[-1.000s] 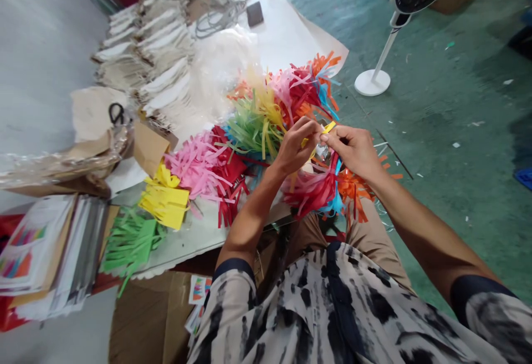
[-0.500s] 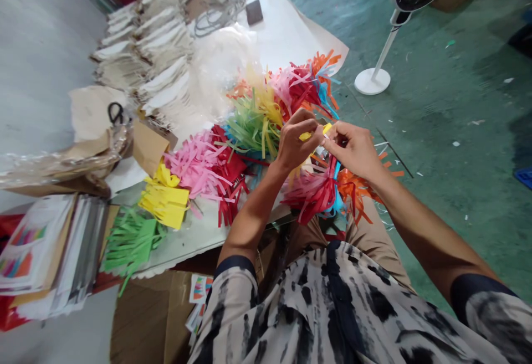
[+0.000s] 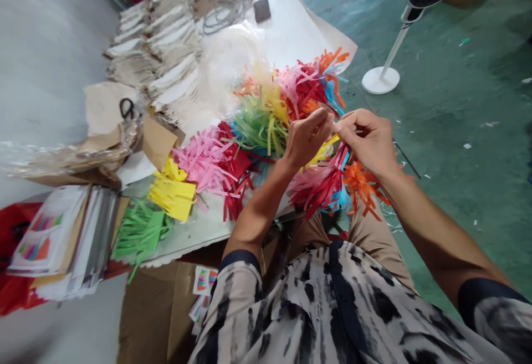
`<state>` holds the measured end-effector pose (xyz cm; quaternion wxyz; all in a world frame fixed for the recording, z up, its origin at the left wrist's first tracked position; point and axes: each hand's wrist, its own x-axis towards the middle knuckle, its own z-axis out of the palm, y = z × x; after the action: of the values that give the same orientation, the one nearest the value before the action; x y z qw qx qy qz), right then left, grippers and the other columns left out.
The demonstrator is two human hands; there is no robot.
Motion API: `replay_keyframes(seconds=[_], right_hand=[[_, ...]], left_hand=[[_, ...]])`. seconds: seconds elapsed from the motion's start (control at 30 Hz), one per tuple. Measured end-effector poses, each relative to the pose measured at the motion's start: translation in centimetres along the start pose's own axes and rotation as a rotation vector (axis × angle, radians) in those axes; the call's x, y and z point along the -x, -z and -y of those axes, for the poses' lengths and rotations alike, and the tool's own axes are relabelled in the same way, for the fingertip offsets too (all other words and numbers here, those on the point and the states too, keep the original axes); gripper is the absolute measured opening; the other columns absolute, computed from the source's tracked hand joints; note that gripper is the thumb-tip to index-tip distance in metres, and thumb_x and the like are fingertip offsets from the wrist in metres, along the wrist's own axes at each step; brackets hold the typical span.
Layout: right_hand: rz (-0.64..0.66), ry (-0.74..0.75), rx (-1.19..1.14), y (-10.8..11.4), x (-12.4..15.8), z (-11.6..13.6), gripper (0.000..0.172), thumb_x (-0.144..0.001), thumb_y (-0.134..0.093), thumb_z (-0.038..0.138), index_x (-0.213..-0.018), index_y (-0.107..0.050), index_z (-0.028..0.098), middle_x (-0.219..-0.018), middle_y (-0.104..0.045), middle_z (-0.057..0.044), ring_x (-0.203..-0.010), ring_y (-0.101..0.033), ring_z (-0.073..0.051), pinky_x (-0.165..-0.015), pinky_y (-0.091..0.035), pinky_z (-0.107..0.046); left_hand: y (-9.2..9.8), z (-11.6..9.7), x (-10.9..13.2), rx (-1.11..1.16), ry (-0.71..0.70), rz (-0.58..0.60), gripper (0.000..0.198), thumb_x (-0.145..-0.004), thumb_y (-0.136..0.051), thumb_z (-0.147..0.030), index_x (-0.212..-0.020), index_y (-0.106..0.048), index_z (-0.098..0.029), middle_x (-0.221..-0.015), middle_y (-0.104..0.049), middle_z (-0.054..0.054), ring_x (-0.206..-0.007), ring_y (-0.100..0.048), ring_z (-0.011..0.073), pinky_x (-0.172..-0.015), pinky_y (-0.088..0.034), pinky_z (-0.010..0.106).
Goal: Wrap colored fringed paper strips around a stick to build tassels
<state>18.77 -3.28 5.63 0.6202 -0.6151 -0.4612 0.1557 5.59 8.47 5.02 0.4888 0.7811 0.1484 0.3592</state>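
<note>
The left hand (image 3: pixel 306 139) and right hand (image 3: pixel 368 139) are held together above the right end of the surface, fingertips almost meeting; whether they pinch anything cannot be told. A narrow yellow paper strip (image 3: pixel 322 150) lies just beneath them, among a multicoloured fringed paper garland (image 3: pixel 318 186) spread across the pale board surface (image 3: pixel 195 228). Left on the surface: a yellow fringed paper bundle (image 3: pixel 172 192) and a green fringed paper bundle (image 3: pixel 141 234). Further left: black-handled scissors (image 3: pixel 127 108). Far right, on the green floor (image 3: pixel 457 186): a white pedestal fan (image 3: pixel 380 80).
</note>
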Motion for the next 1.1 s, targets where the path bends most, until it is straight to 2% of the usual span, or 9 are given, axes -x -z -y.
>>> replay_keyframes(seconds=[0.13,0.23,0.37,0.47,0.6,0.7,0.8,0.87,1.1], right_hand=[[-0.15,-0.049,-0.123,-0.1,0.1,-0.7,0.034,-0.091,-0.087,0.057,-0.082,-0.075,0.027,-0.077,-0.071,-0.003,-0.065,-0.051,-0.017,-0.065,-0.038,-0.036],[-0.198,-0.114,-0.244,0.2,-0.4,-1.7,0.037,-0.087,-0.087,0.062,-0.087,-0.072,0.028,-0.078,-0.073,-0.006,-0.064,-0.057,-0.019,-0.065,-0.043,-0.039],[-0.16,-0.186,-0.274,1.1,-0.8,-2.9,0.046,-0.075,-0.092,0.068,-0.08,-0.071,0.028,-0.069,-0.068,-0.005,-0.057,-0.051,-0.017,-0.059,-0.04,-0.038],[-0.135,-0.234,-0.3,1.4,-0.8,-3.5,0.047,-0.068,-0.097,0.066,-0.076,-0.073,0.026,-0.065,-0.067,-0.005,-0.054,-0.049,-0.016,-0.056,-0.037,-0.037],[-0.172,-0.252,-0.327,1.4,-0.9,-4.1,0.043,-0.065,-0.1,0.059,-0.075,-0.075,0.025,-0.065,-0.068,-0.007,-0.054,-0.049,-0.017,-0.055,-0.036,-0.037],[-0.209,-0.252,-0.314,1.6,-1.4,-4.6,0.042,-0.062,-0.101,0.057,-0.074,-0.077,0.025,-0.064,-0.068,-0.007,-0.052,-0.049,-0.017,-0.055,-0.035,-0.038],[-0.271,-0.228,-0.275,2.0,-1.9,-5.0,0.046,-0.06,-0.1,0.063,-0.071,-0.075,0.026,-0.064,-0.068,-0.007,-0.052,-0.048,-0.016,-0.056,-0.034,-0.037],[-0.298,-0.221,-0.251,2.3,-2.1,-5.3,0.05,-0.058,-0.1,0.066,-0.068,-0.072,0.026,-0.064,-0.068,-0.007,-0.053,-0.048,-0.016,-0.057,-0.034,-0.037],[-0.244,-0.27,-0.233,2.1,-1.6,-5.5,0.037,-0.068,-0.096,0.055,-0.073,-0.073,0.026,-0.064,-0.068,-0.007,-0.053,-0.049,-0.016,-0.055,-0.035,-0.038]], left_hand=[[-0.6,0.4,1.7,0.026,0.059,0.017,0.042,-0.11,-0.062,-0.066,-0.104,-0.069,-0.025,-0.09,-0.073,0.003,-0.072,-0.064,0.0147,-0.072,-0.053,0.031],[1.2,0.8,3.7,-0.035,0.048,0.031,0.042,-0.111,-0.06,-0.065,-0.113,-0.074,-0.026,-0.11,-0.079,0.008,-0.095,-0.074,0.0204,-0.085,-0.059,0.033],[6.8,0.7,5.8,-0.353,-0.004,0.066,0.036,-0.114,-0.057,-0.053,-0.112,-0.079,-0.024,-0.114,-0.082,0.01,-0.111,-0.077,0.0238,-0.103,-0.058,0.04],[11.6,0.6,5.8,-0.655,0.006,0.059,0.021,-0.111,-0.063,-0.039,-0.118,-0.078,-0.026,-0.119,-0.083,0.008,-0.127,-0.072,0.0277,-0.125,-0.046,0.054],[16.1,0.6,5.0,-0.947,-0.098,-0.222,0.02,-0.11,-0.062,-0.029,-0.126,-0.074,-0.033,-0.131,-0.078,0.004,-0.136,-0.058,0.0313,-0.135,-0.017,0.074],[15.9,0.5,5.6,-0.994,-0.268,-0.239,0.02,-0.111,-0.057,-0.025,-0.113,-0.074,-0.033,-0.122,-0.077,0.005,-0.122,-0.056,0.0288,-0.12,-0.037,0.065],[13.3,0.5,6.8,-1.013,-0.313,0.121,0.028,-0.109,-0.055,-0.02,-0.091,-0.073,-0.029,-0.111,-0.077,0.006,-0.116,-0.06,0.0272,-0.109,-0.041,0.055],[11.9,0.9,7.3,-1.049,-0.234,0.251,0.028,-0.107,-0.056,-0.016,-0.09,-0.075,-0.028,-0.113,-0.077,0.007,-0.118,-0.062,0.0283,-0.112,-0.04,0.055],[11.1,2.9,6.2,-1.088,-0.146,0.228,0.02,-0.106,-0.062,-0.022,-0.108,-0.081,-0.029,-0.119,-0.078,0.011,-0.116,-0.064,0.0317,-0.108,-0.042,0.055]])
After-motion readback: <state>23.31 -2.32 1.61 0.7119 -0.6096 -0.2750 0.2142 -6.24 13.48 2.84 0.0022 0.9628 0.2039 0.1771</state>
